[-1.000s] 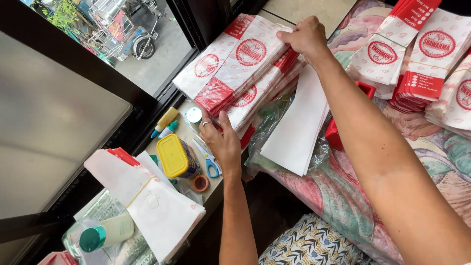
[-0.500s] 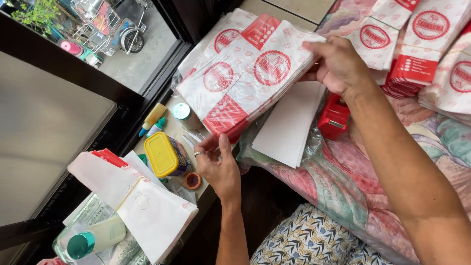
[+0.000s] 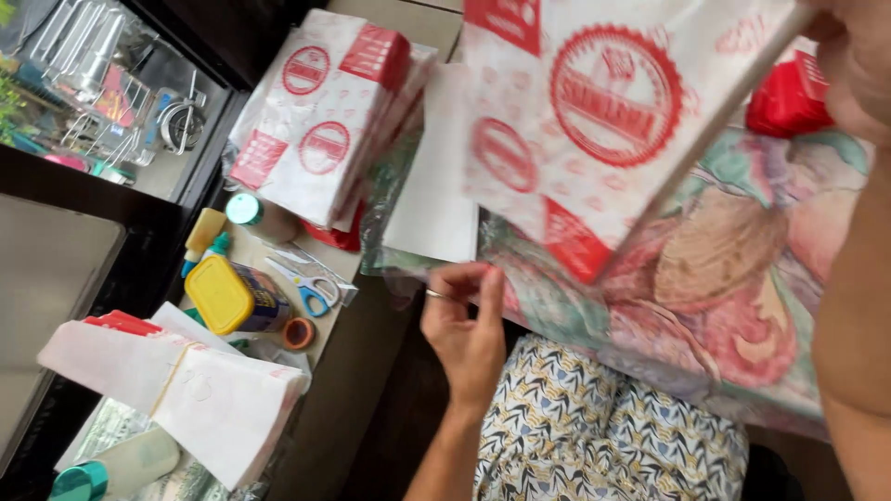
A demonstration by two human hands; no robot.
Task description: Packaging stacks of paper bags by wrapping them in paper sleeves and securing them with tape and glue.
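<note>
Your right hand [image 3: 858, 56] sits at the upper right edge of the head view, mostly cut off, and it is closed on the top corner of a stack of paper bags [image 3: 603, 130]. The stack hangs down and to the left from that grip, tilted, its lower corner ending just above your left hand [image 3: 469, 329]. The bags are thin white paper, flat and rectangular, printed with red round seals and red blocks; motion blur softens the print.

Your left hand is raised palm-up below that lower corner, fingers loosely curled and apart, holding nothing; a ring shows on one finger. Whether its fingertips touch the plain white sheet [image 3: 432, 186] above them, you cannot tell.

Left of your left hand stands a second pile of printed bags [image 3: 325, 130], same white-and-red paper, squared up and lying flat. Further left and lower lie a yellow-lidded box [image 3: 223, 295], rounded and plastic, blue-handled scissors [image 3: 311, 288], and a small roll of brown tape [image 3: 298, 333]. Below those rests a folded bundle of white bags [image 3: 176, 390] bound by a rubber band.

Under the held stack spreads a glossy floral cloth [image 3: 724, 278] in pinks and greens. A red box [image 3: 789, 102] sits just beside your right hand, partly hidden by the bags.
</note>
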